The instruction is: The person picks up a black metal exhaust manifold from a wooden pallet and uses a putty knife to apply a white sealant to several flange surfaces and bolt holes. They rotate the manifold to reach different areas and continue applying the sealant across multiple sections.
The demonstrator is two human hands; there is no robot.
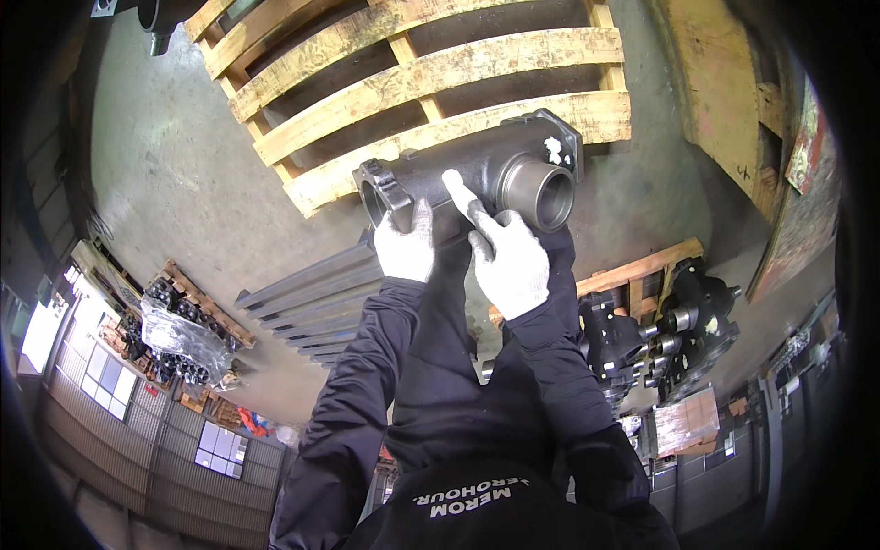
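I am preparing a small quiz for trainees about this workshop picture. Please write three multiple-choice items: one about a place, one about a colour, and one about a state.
1. Where is the grey cast metal housing?
A. In front of the wooden pallet, in the person's hands
B. On a shelf
C. Inside a plastic bag

2. What colour are the gloves on the left hand and the right hand?
A. Blue
B. White
C. Orange

3. How do the hands stand on the housing?
A. Both hang apart from it
B. Only the left touches it
C. Both are on it

Answers:
1 A: the housing lies before the slats of the wooden pallet, with both hands on it.
2 B: both knitted gloves are white.
3 C: the left hand grips near the flanged end, and the right rests on the body with one finger stretched out.
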